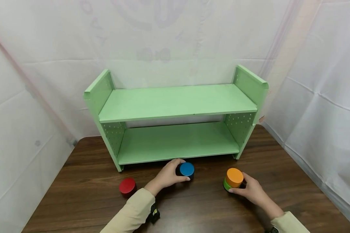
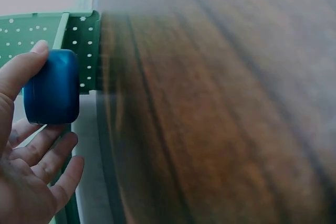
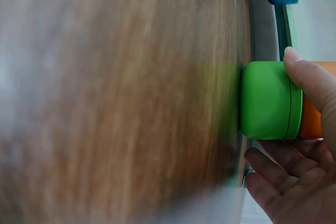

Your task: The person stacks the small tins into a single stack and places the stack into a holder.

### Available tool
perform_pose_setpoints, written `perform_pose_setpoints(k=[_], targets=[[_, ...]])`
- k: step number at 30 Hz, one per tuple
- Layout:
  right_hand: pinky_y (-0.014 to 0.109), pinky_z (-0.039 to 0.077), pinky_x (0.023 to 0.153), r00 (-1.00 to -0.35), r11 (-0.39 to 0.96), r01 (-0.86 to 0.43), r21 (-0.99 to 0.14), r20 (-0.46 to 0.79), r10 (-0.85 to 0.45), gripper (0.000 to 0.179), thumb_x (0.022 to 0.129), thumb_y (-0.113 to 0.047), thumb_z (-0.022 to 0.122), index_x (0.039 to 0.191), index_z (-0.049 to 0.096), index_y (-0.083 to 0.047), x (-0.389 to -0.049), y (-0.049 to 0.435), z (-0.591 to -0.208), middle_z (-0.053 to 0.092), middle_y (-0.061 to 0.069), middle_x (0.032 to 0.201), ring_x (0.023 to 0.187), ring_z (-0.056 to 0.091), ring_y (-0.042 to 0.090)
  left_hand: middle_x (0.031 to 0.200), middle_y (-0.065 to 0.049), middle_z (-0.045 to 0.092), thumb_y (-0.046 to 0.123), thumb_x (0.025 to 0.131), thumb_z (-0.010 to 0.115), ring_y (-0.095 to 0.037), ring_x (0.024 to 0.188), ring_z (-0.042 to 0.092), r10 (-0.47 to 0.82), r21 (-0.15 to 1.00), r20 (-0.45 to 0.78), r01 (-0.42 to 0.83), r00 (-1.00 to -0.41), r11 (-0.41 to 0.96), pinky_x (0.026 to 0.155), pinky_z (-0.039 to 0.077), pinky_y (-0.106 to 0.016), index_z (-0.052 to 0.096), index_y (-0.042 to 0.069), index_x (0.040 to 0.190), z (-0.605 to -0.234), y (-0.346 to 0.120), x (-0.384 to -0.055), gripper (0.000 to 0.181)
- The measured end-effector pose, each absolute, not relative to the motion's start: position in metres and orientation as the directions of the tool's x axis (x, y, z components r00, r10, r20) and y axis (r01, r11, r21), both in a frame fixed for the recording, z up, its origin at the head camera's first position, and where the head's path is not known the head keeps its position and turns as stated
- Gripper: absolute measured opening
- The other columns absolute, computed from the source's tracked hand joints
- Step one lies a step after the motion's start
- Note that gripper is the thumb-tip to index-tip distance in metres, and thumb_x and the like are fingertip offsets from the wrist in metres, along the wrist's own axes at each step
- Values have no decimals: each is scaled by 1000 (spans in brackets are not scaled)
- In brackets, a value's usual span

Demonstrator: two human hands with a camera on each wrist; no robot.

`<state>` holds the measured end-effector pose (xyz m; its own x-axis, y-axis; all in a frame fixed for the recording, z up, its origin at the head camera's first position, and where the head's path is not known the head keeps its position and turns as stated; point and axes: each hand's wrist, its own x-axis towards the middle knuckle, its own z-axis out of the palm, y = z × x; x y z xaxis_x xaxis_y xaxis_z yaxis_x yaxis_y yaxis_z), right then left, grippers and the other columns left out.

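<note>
The left hand [image 1: 169, 174] pinches the blue tin [image 1: 187, 169] between its thumb [image 2: 23, 69] on one side and its fingers [image 2: 69, 179] on the other; the little finger is spread away from the tin. In the left wrist view a gap shows between the blue tin and the counter [image 1: 198, 207], so the tin is just above it. Well to the right of these fingers, the right hand [image 1: 252, 189] pinches the green tin [image 3: 268, 100], thumb near its upper seam, fingers round the opposite side, the outer ones spread clear. The green tin stands upright on the counter within that grip, and the orange tin [image 1: 234, 176] sits on top of it, also beside the thumb; whether the right fingers press on the orange tin too, I cannot tell. The red tin [image 1: 127, 186] is to the left of the left fingers, near the sleeve [image 1: 134, 210]. Just beyond the left fingers stands the green shelf [image 1: 178, 100], two-tiered, with white cloth [image 1: 178, 38] behind it.
</note>
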<state>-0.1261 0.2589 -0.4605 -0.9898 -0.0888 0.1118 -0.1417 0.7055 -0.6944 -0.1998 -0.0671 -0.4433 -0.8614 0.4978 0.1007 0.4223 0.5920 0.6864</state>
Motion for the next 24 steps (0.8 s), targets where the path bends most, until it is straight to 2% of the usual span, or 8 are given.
perform_pose_setpoints(k=[7,24], targets=[[48,50,84,-989,716,-149,-682,120,-92,59,68,-29,85,112,58,1,-126,252,-459,67,11,104,99,63,31,135,-13,52,38,78,77,-32,127,47,495,686,127,437,-860,582,101,41,-50,53,7,131,-433,-64,-197,67],[47,50,84,-983,699,-183,-691,130,-129,58,68,-30,85,110,59,0,-123,240,-459,67,8,101,97,63,30,130,-8,56,40,79,76,-26,120,52,519,631,185,506,-834,588,95,46,-45,53,9,130,-418,-48,-185,63]])
